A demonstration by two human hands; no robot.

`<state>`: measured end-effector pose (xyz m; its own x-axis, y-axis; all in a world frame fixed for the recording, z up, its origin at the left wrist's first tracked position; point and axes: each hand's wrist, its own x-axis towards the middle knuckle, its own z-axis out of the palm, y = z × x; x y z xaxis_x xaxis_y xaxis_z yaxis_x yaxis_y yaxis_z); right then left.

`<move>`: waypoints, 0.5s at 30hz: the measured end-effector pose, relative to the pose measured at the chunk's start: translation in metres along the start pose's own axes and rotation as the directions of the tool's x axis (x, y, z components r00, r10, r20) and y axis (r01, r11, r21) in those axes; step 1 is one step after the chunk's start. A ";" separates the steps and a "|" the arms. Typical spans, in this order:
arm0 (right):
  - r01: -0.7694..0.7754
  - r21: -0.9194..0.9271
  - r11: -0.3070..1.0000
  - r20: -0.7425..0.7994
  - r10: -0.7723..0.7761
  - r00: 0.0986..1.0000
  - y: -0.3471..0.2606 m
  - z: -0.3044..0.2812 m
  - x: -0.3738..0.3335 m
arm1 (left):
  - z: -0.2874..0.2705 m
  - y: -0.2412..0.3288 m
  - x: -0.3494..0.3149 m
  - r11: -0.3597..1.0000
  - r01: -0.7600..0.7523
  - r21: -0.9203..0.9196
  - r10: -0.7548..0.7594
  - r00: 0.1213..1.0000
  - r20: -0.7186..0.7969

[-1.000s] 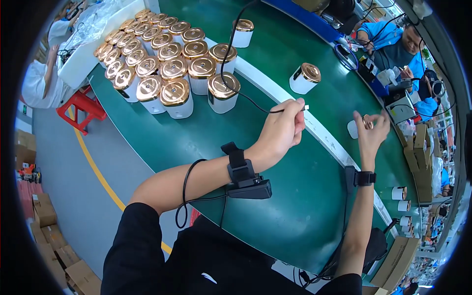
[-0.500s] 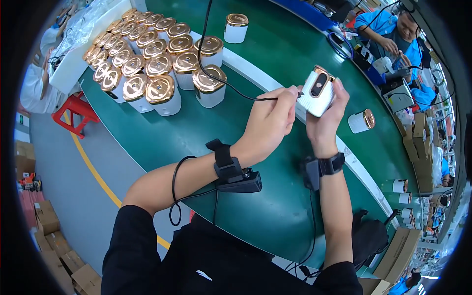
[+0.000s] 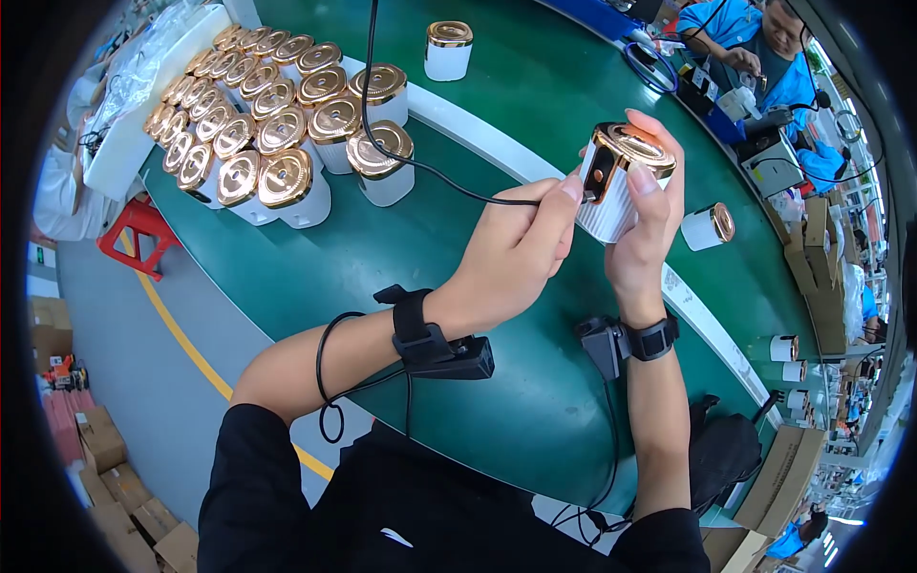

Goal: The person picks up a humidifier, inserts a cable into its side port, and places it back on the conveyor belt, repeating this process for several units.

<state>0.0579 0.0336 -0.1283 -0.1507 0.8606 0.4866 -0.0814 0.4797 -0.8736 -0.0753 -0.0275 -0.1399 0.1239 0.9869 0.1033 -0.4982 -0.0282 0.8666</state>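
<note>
Holding the canister [image 3: 606,218] above the bench, the right hand [image 3: 650,215] curls fingers and thumb around it, gold lid up, its long axis tilted off upright. Its dark panel [image 3: 599,174] faces the left hand [image 3: 511,244], whose closed thumb and forefinger pinch the cable [image 3: 439,176] end against or just beside that panel; whether the plug is seated cannot be told. Below lies the green bench [image 3: 411,277], crossed by a white rail [image 3: 497,148], with grouped canisters [image 3: 306,201] leftward. A red stool [image 3: 143,229] stands left, a co-worker [image 3: 750,57] sits far right.
</note>
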 end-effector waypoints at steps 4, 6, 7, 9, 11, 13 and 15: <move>0.019 -0.020 1.000 0.003 -0.019 1.000 -0.003 0.006 -0.003 | -0.003 0.000 -0.003 0.999 0.037 -0.009 -0.037 0.999 -0.029; 0.027 -0.036 0.999 -0.004 -0.028 1.000 -0.003 0.009 -0.003 | -0.001 -0.004 -0.002 1.000 -0.011 -0.009 0.011 0.999 -0.032; 0.033 -0.063 0.997 -0.009 -0.034 0.999 -0.004 0.009 -0.003 | -0.001 -0.004 0.000 0.999 -0.036 -0.008 0.036 0.999 -0.033; 0.036 -0.114 0.993 -0.020 -0.039 0.999 -0.002 0.011 -0.007 | -0.004 -0.005 -0.001 1.000 -0.016 -0.012 0.015 1.000 -0.024; 0.035 -0.128 0.991 -0.020 -0.038 0.999 0.000 0.013 -0.004 | -0.006 -0.003 0.003 1.000 0.016 -0.014 -0.016 1.000 0.005; 0.040 -0.163 0.986 -0.029 -0.046 0.999 0.001 0.013 -0.001 | -0.006 -0.004 0.006 0.999 0.028 -0.034 -0.028 1.000 0.006; 0.026 -0.129 0.991 -0.031 -0.030 0.999 -0.003 0.013 0.002 | -0.005 -0.003 0.009 0.996 0.052 -0.071 -0.051 0.999 0.017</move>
<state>0.0455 0.0314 -0.1247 -0.1179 0.8505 0.5126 0.0423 0.5200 -0.8531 -0.0765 -0.0178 -0.1442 0.1637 0.9842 0.0677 -0.5506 0.0342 0.8341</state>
